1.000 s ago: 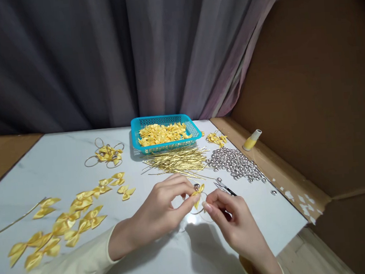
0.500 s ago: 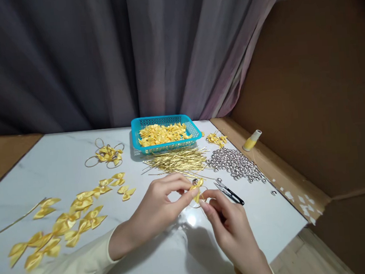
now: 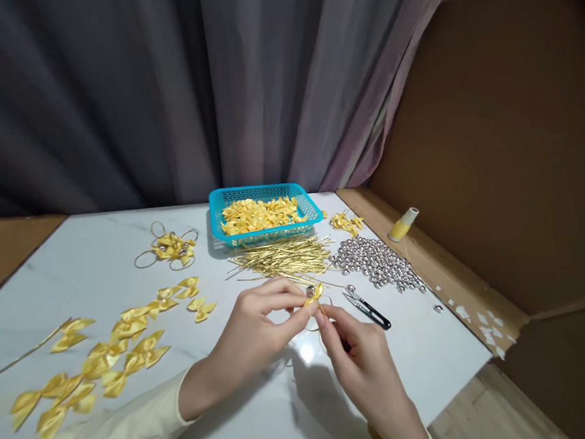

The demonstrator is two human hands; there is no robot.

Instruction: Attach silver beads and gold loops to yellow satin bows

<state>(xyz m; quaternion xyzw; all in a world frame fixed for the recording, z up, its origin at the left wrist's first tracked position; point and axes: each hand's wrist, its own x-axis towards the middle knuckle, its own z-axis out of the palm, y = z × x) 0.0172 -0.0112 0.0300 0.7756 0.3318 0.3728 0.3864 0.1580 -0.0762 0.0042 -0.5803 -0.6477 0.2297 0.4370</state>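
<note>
Between thumb and forefinger my left hand [image 3: 265, 324] pinches a small yellow ribbon bow [image 3: 319, 291] with a silver bell [image 3: 310, 292] at it. My right hand [image 3: 357, 343] is closed at the bow's lower right side, its thumb and forefinger pinching the thin golden cord [image 3: 326, 300] that loops there. Fingers cover part of the bow and cord. Just right of the hands lie black-handled thread snips [image 3: 369, 310]. Beyond the hands spreads a pile of golden cord pieces [image 3: 285, 257].
A blue basket [image 3: 215, 219] of yellow bows stands at the back. Silver bells [image 3: 378, 263] are heaped at right, near a thread spool [image 3: 403, 225]. Loose yellow bows [image 3: 100, 358] lie at left, with finished-looking looped bows [image 3: 173, 247] behind. Cardboard [image 3: 494, 127] walls the right side.
My right hand has shifted slightly left and up, its thumb and forefinger now closer to the bow. The bow has turned a little in my left hand.
</note>
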